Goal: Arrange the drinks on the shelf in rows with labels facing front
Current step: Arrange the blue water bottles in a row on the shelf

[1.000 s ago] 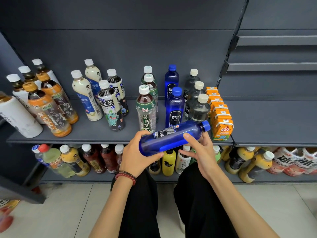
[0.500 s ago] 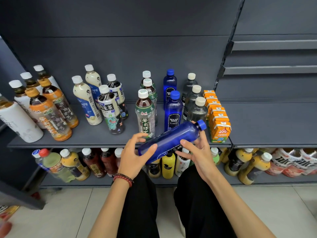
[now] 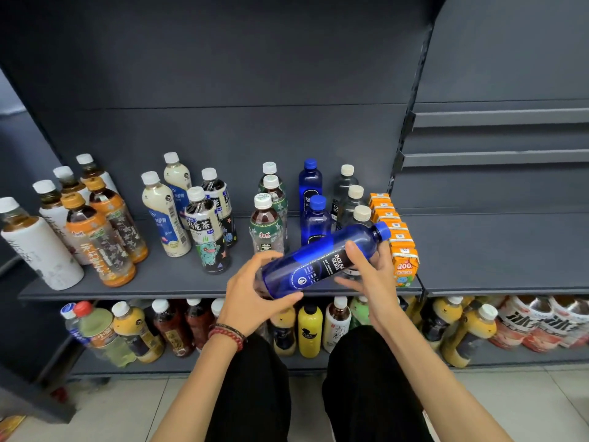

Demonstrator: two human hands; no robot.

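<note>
Head camera: two bare hands hold a translucent blue plastic soda bottle (image 3: 322, 260) in front of a dark grey metal shelf (image 3: 159, 282).

The bottle lies tilted in the air over the shelf's front edge, with its blue cap up and to the right and its dark label facing the viewer. The left hand (image 3: 251, 301) cups the base, fingers curled round it. The right hand (image 3: 369, 275) grips the upper body, thumb on top, fingers underneath. Just behind stand two matching blue bottles (image 3: 315, 218), upright in a row, with orange juice cartons (image 3: 401, 250) to their right.
</note>
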